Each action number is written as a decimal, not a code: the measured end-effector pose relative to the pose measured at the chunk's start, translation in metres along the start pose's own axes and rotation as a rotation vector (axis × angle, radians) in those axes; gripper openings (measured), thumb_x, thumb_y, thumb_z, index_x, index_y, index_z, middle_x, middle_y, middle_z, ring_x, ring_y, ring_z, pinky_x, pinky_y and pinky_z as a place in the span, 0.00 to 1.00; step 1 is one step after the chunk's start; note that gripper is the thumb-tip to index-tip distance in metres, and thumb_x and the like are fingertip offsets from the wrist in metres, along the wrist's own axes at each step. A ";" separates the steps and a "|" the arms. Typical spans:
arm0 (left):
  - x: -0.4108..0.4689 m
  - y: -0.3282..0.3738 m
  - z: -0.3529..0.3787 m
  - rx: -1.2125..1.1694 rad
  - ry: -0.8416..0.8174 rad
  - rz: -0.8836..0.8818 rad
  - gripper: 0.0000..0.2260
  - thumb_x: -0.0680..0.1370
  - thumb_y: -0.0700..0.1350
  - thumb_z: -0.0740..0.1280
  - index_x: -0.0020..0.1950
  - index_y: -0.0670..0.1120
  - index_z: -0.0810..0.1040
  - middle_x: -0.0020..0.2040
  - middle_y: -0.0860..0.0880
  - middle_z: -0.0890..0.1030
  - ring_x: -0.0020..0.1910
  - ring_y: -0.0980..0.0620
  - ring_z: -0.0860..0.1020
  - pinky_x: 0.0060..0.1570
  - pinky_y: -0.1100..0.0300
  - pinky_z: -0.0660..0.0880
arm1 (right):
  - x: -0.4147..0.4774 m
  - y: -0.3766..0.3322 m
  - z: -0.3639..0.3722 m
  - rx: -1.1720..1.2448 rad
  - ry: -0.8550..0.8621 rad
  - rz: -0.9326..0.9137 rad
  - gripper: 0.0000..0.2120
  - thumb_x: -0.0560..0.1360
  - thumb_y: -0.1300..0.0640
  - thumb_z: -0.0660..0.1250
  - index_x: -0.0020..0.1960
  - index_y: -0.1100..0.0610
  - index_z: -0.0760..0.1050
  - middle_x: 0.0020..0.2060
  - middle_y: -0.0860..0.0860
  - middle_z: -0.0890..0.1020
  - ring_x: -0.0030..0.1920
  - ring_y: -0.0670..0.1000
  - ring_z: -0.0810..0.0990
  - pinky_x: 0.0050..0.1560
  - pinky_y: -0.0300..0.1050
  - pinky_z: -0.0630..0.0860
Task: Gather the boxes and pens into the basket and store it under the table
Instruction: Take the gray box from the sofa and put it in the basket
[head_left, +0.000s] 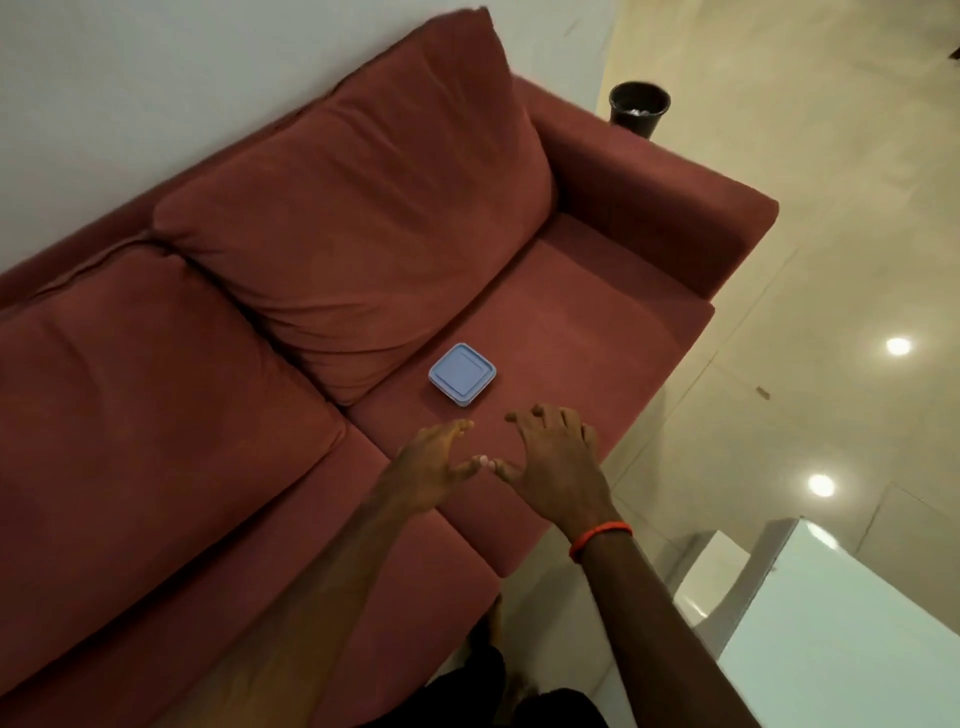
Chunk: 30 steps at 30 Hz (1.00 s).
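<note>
Both hands are empty, fingers spread wide; left hand (434, 470) and right hand (553, 462) flank the approach, presumably for a two-sided grip; box (462, 373) lies just beyond the fingertips on the sofa (571, 322).

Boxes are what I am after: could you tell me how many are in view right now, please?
1. The blue box lies flat on the sofa seat, just beyond both open hands. Others may be out of frame.
</note>
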<state>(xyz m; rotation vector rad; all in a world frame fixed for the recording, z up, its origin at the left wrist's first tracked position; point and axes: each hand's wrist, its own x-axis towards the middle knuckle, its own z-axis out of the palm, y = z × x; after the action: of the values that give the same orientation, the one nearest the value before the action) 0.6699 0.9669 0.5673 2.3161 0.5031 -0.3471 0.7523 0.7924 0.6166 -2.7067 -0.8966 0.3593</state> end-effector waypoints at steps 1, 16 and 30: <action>0.014 -0.003 0.005 -0.005 0.004 -0.021 0.41 0.69 0.75 0.57 0.76 0.53 0.67 0.73 0.50 0.73 0.71 0.49 0.71 0.69 0.43 0.70 | 0.014 0.006 0.006 0.005 -0.005 -0.006 0.28 0.72 0.33 0.64 0.67 0.46 0.69 0.63 0.50 0.73 0.64 0.55 0.68 0.62 0.53 0.66; 0.188 -0.109 0.069 -0.117 0.235 -0.229 0.29 0.77 0.58 0.69 0.75 0.50 0.68 0.75 0.51 0.67 0.71 0.51 0.70 0.66 0.55 0.69 | 0.211 0.059 0.168 0.091 -0.093 -0.130 0.30 0.72 0.37 0.67 0.70 0.48 0.67 0.66 0.52 0.69 0.66 0.57 0.66 0.62 0.53 0.68; 0.240 -0.154 0.089 -0.585 0.359 -0.390 0.12 0.76 0.69 0.61 0.49 0.64 0.76 0.51 0.56 0.83 0.55 0.51 0.82 0.59 0.41 0.78 | 0.271 0.057 0.244 0.243 -0.257 -0.071 0.31 0.75 0.49 0.69 0.74 0.52 0.62 0.76 0.59 0.54 0.71 0.64 0.62 0.69 0.55 0.67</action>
<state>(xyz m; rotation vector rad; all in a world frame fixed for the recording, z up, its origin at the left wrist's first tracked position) 0.8047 1.0656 0.3195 1.7016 1.0818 0.0457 0.9173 0.9557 0.3296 -2.4356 -0.9435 0.7616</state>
